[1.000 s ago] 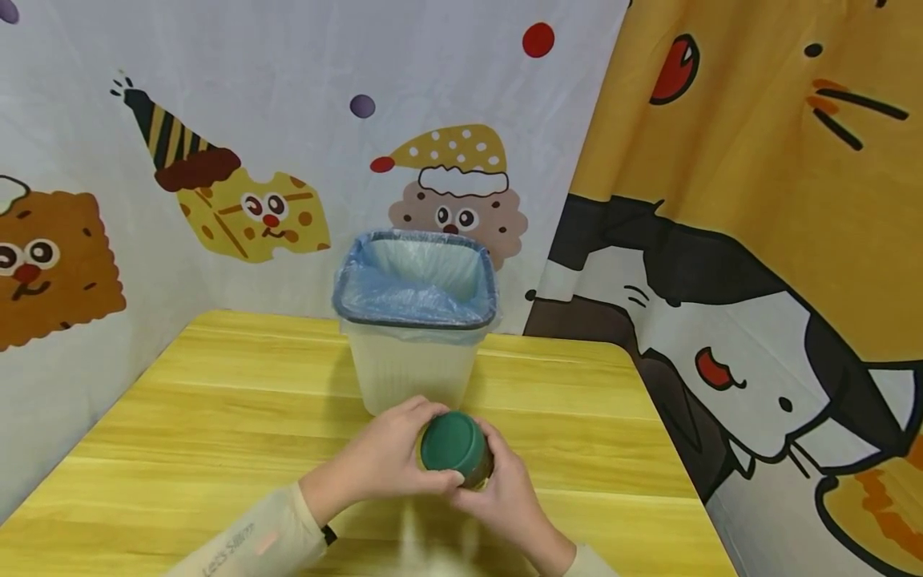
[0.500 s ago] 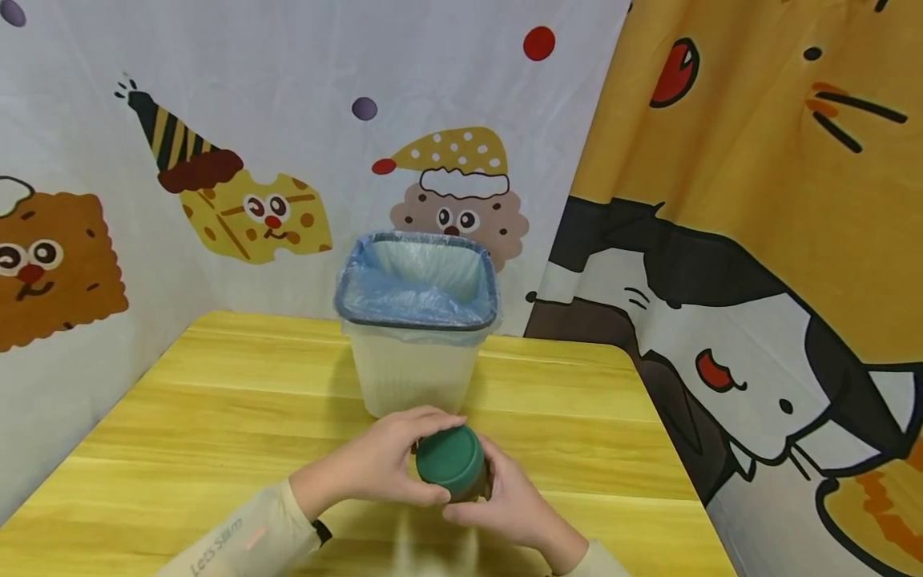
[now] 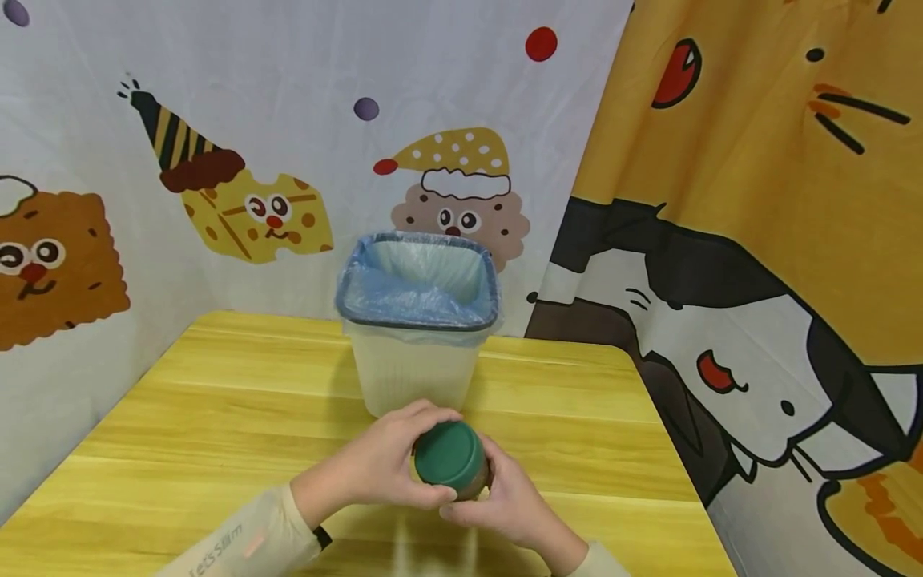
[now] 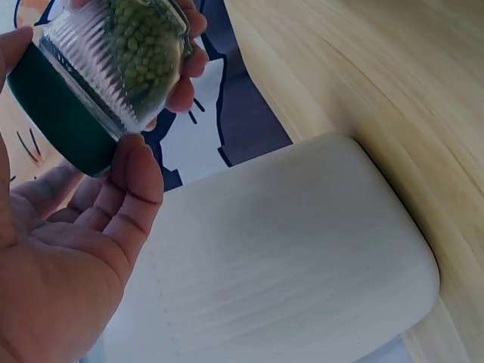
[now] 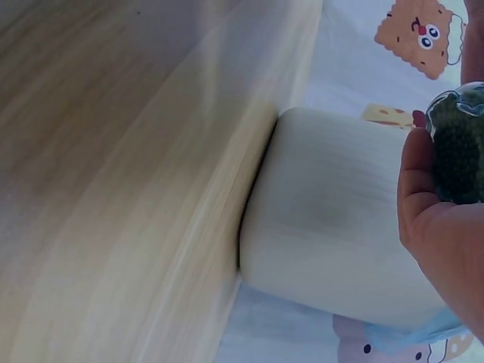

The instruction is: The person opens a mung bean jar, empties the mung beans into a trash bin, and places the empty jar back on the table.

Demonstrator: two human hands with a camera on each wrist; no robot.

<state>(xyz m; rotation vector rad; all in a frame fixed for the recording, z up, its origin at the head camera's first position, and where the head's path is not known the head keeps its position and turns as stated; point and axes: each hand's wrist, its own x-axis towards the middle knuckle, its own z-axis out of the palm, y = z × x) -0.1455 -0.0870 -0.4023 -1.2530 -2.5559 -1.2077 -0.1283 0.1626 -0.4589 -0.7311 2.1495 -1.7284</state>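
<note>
Over the last second I see the clear jar (image 4: 106,64) drawn slightly nearer the person in the head view, and the left hand (image 3: 385,461) has altered its hold on the green lid (image 3: 449,453): its fingers now reach a little farther along the lid's far side, with the thumb at the near edge. Across the latest half second I notice hardly any shift, so I judge the hold to be settling. The left grip is wrapped round the lid; the right hand (image 3: 508,497) has its own grip clasping the jar's body from the other side. I have the jar up off the tabletop (image 3: 216,449), lid uppermost, just on the near side of the white wastebasket (image 3: 411,369) and not over the mouth with its blue bin liner (image 3: 433,308). Through the jar's wall I make out green beans (image 4: 144,53), possibly mung beans. For the work in hand I take this as a re-hold rather than clear progress: the lid sits on, the beans are enclosed, and I cannot tell whether the lid has turned.
</note>
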